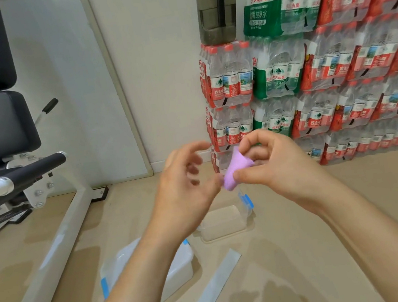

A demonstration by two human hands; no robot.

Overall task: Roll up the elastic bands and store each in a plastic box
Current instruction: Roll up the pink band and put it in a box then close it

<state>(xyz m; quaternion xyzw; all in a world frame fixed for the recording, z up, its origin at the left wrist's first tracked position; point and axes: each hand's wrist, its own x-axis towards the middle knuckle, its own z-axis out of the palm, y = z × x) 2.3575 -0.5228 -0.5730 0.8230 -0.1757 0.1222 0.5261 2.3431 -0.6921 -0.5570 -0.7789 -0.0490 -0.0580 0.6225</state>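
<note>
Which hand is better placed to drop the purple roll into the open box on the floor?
Right. The right hand pinches the purple roll, and the open box sits on the floor just below it. The left hand has loose fingers and no clear grip.

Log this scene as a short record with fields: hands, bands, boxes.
right hand: pinches the rolled purple band, held in the air
left hand: fingers loose, thumb tip at the roll's lower end
open box: on the floor, blue clips, nothing visible inside
second box: on the floor, partly hidden by the left forearm
pale band: flat and unrolled on the floor
background: bottle packs stacked by the wall
</note>
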